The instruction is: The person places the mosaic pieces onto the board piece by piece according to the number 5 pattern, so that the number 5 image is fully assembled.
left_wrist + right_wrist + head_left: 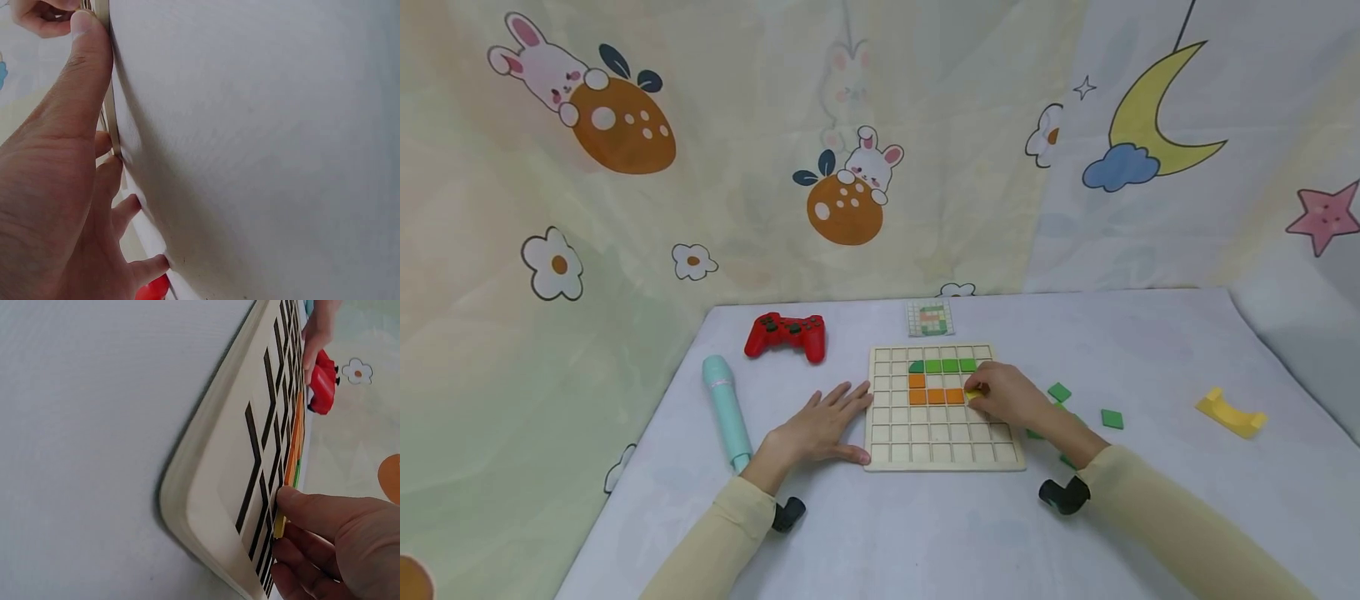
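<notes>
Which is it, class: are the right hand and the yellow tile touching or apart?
Touching. The right wrist view shows the right hand pinching the yellow tile between thumb and fingers.

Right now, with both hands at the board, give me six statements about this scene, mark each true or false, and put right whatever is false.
1. The right hand pinches a yellow piece at the grid board. True.
2. The left hand grips the turquoise microphone. False: the hand touches the board's left edge, and the microphone lies on the table.
3. The red game controller is left of the patterned card. True.
4. All the green pieces are set in the board. False: several lie loose to its right.
5. Four orange pieces sit on the board. True.
6. The yellow curved block is left of the board. False: it is to the right.
</notes>
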Demonstrator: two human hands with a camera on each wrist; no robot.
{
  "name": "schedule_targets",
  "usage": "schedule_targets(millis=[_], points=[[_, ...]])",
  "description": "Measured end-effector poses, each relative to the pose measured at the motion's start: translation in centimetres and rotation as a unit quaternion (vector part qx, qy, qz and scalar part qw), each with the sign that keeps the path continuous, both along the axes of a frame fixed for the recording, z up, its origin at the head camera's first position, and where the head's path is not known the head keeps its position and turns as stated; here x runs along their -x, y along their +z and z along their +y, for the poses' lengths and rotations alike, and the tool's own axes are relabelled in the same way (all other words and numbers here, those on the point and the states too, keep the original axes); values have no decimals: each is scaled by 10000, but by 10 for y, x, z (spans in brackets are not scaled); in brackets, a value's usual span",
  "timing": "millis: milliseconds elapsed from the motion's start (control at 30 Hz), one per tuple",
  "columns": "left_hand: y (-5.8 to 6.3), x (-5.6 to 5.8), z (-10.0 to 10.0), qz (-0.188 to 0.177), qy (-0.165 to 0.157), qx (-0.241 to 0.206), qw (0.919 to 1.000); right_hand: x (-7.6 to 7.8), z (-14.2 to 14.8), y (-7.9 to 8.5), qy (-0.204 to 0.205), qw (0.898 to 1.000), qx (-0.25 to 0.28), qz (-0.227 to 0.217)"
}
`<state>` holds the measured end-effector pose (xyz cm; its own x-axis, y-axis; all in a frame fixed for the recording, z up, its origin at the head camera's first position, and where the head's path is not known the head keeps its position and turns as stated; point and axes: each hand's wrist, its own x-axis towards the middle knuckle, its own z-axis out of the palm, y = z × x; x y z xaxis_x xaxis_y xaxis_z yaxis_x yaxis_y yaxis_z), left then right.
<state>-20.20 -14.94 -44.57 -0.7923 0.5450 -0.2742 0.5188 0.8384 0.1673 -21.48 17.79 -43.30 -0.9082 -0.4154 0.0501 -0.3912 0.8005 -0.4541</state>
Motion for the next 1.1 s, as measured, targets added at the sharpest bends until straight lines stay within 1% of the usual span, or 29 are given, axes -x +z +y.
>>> schedule_targets(millis=[100,200,333,433,533,667,800,900,1000,1100], points=[[0,0,1,-17,4,-1,10000,0,0,-1,-76,10000,32,-28],[0,0,1,-85,10,-71,9999,0,-1,-2,-154,9997,80,-152],[-1,0,2,-102,5,-78,9999,-1,-1,-2,-160,9995,113,-229],[-1,-1,2,-108,15,-25,9999,-1,5,-3,-152,9996,130,-204],[-1,-2,3,-138,8,-62,9999,-1,22,-2,-257,9992,181,-238],[0,-2,3,-125,7,-60,9999,-1,55,5,-542,9978,232,-287],[2,-1,2,-48,15,-9,10000,-3,91,13,-716,9972,137,-166],[3,1,2,-51,35,-33,10000,-5,113,15,-816,9966,48,-110],[3,1,1,-84,65,-30,9999,-7,126,12,-879,9960,-28,-143],[3,1,0,-103,65,-32,9999,-9,129,6,-946,9953,-98,-201]])
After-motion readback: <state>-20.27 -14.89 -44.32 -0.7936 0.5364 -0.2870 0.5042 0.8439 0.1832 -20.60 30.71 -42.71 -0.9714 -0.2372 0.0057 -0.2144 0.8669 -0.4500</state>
